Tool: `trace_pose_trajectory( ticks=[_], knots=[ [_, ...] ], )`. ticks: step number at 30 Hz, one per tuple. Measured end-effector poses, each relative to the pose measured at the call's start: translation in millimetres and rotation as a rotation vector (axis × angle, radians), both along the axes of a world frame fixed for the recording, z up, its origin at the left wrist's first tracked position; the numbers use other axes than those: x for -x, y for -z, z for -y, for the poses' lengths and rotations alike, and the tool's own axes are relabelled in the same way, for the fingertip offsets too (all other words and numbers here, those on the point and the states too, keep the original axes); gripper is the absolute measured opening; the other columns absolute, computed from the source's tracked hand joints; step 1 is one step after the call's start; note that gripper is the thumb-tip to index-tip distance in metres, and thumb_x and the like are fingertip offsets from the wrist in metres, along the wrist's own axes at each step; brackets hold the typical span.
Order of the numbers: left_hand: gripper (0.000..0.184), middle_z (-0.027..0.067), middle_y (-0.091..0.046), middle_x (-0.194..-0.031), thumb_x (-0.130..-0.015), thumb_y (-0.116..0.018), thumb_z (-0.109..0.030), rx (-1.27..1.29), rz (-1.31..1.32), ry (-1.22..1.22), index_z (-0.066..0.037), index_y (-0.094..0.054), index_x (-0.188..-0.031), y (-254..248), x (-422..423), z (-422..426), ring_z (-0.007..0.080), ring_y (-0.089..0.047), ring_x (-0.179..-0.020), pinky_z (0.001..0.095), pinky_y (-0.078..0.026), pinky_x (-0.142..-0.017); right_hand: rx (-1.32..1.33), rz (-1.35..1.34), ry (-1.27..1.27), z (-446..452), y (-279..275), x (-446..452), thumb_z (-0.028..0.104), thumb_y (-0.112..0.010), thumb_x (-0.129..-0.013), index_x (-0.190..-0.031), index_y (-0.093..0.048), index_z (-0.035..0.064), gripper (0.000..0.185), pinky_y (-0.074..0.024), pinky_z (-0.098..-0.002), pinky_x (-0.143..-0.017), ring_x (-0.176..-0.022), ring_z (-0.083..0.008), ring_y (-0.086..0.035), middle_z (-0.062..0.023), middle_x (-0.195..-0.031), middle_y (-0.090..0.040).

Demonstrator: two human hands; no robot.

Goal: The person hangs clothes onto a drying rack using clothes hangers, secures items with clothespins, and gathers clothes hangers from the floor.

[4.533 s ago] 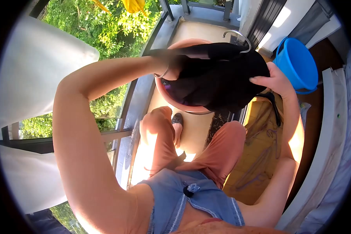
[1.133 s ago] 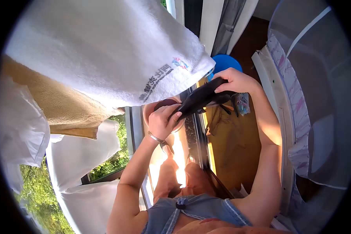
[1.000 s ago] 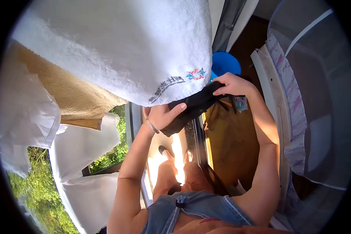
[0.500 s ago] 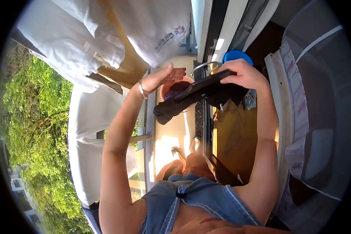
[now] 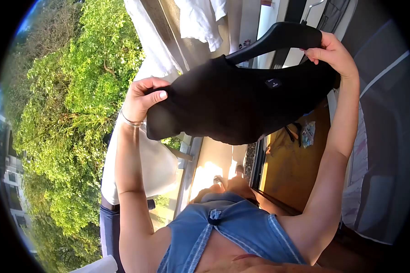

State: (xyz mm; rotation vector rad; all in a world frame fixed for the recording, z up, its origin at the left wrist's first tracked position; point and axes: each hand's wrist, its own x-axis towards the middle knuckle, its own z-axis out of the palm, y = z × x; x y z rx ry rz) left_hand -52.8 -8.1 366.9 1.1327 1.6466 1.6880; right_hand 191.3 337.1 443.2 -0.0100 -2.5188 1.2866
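Observation:
A black shirt [image 5: 223, 104] is stretched out between my two hands, partly fitted over a black hanger [image 5: 278, 37]. At the shirt's left end, my left hand [image 5: 143, 96] pinches the fabric between thumb and fingers. On the other side, my right hand [image 5: 335, 57] grips the hanger's right shoulder together with the cloth. The hanger's metal hook [image 5: 312, 10] points up past the top edge of the view. A small label shows inside the shirt's neckline. The hanger's left arm disappears under the fabric.
White garments [image 5: 196, 22] hang at the top. To the left, pale cloth [image 5: 146, 164] hangs by the railing [image 5: 189, 168], with green trees beyond. A sliding-door track [image 5: 259, 168] runs along the floor. Right of it are a yellowish-brown surface [image 5: 287, 168] and a small plastic packet [image 5: 308, 134].
Both hands have risen and spread apart, lifting the black shirt and hanger. My left hand, open before, now grips the shirt's left end. The view has shifted toward the trees.

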Motion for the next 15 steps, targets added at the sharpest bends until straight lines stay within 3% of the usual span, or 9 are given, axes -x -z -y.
trace_pose_trajectory(
  ticks=[1, 4, 7, 9, 11, 14, 15],
  knots=[
    [0.013, 0.0015, -0.060, -0.072, -0.070, -0.068, -0.007, -0.134, 0.080, 0.019, 0.000, -0.062, -0.080, -1.4, 6.5, 11.2, 0.0083, -0.052, -0.067, 0.0203, -0.041, -0.065, 0.015, 0.038, -0.012, 4.2, -1.6, -3.2, 0.008, -0.059, -0.076, -0.081, -0.056, 0.0030, 0.008, -0.0380, -0.0187, -0.050, -0.055, -0.0055, -0.046, 0.0010, -0.065, -0.052],
    [0.011, 0.0003, -0.055, -0.066, -0.069, -0.069, -0.009, -0.312, -0.098, -0.116, -0.002, -0.061, -0.071, -22.9, -11.5, 38.2, 0.0071, -0.046, -0.061, 0.0194, -0.034, -0.059, 0.083, -0.007, -0.040, 14.8, -0.8, -2.8, 0.007, -0.060, -0.075, -0.084, -0.056, 0.0017, 0.011, -0.0386, -0.0195, -0.050, -0.057, -0.0061, -0.047, -0.0004, -0.068, -0.052],
    [0.025, 0.0002, -0.052, -0.066, -0.068, -0.071, -0.020, -0.381, -0.318, -0.088, -0.001, -0.062, -0.081, -43.1, -23.8, 68.8, 0.0103, -0.046, -0.064, 0.0217, -0.034, -0.062, 0.145, -0.113, -0.107, 18.5, -0.7, 12.1, 0.009, -0.061, -0.077, -0.084, -0.054, 0.0019, 0.012, -0.0393, -0.0199, -0.052, -0.059, -0.0069, -0.047, -0.0007, -0.068, -0.052],
    [0.047, 0.0072, -0.057, -0.083, -0.072, -0.064, -0.040, -0.194, -0.803, -0.313, -0.001, -0.059, -0.096, -68.9, -34.3, 79.3, 0.0160, -0.052, -0.078, 0.0253, -0.037, -0.069, 0.152, -0.173, -0.138, 34.4, -2.1, 30.7, 0.012, -0.060, -0.079, -0.082, -0.053, 0.0021, 0.013, -0.0398, -0.0205, -0.055, -0.059, -0.0080, -0.048, -0.0009, -0.068, -0.051],
    [0.049, 0.0104, -0.059, -0.086, -0.075, -0.059, -0.044, -0.072, -1.017, -0.439, -0.002, -0.057, -0.100, -89.0, -55.3, 69.8, 0.0218, -0.056, -0.082, 0.0294, -0.041, -0.069, 0.144, -0.243, -0.203, 49.6, -4.6, 49.9, 0.014, -0.059, -0.080, -0.081, -0.053, 0.0019, 0.013, -0.0399, -0.0208, -0.056, -0.059, -0.0085, -0.048, -0.0012, -0.067, -0.051],
    [0.043, 0.0134, -0.059, -0.084, -0.077, -0.058, -0.039, 0.314, -1.398, -0.546, -0.004, -0.053, -0.101, -97.7, -79.9, 49.3, 0.0310, -0.057, -0.075, 0.0359, -0.045, -0.063, 0.035, -0.267, -0.305, 73.9, -19.4, 78.1, 0.016, -0.059, -0.081, -0.084, -0.056, 0.0015, 0.015, -0.0430, -0.0213, -0.061, -0.062, -0.0100, -0.052, -0.0020, -0.067, -0.054],
    [0.033, 0.0135, -0.058, -0.078, -0.078, -0.059, -0.032, 0.281, -1.374, -0.530, -0.005, -0.054, -0.095, -94.5, -81.2, 40.4, 0.0307, -0.056, -0.069, 0.0349, -0.044, -0.058, -0.017, -0.280, -0.313, 79.4, -24.6, 85.7, 0.016, -0.058, -0.082, -0.085, -0.057, 0.0017, 0.014, -0.0442, -0.0214, -0.063, -0.062, -0.0112, -0.054, -0.0026, -0.067, -0.056]
  ],
)
